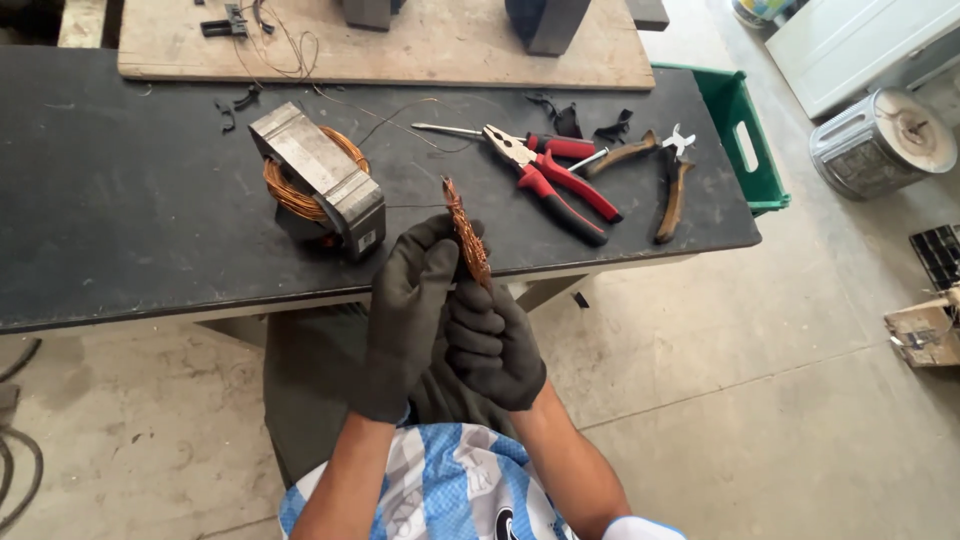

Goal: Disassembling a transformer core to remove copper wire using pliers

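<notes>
Item: two hands in dark grey knit gloves, raised together close under the camera above a blue-and-white patterned shirt. The left hand (408, 310) was curled shut around the lower part of a slim twisted bundle of copper wire (467, 235), its thumb pressed against the strands; the right hand (492, 345) sat just below and touching, fingers folded around the bundle's bottom end. The bundle stood nearly upright, its long axis leaning slightly away toward the tabletop, its free tip rising above both hands. Beyond it, on the black tabletop (120, 200), lay a grey laminated steel block wound with a copper coil (318, 180), nearer the left hand. To the right lay red-handled combination pliers (550, 180) and brown-handled cutting nippers (670, 180), nearer the right hand, well apart from the bundle.
</notes>
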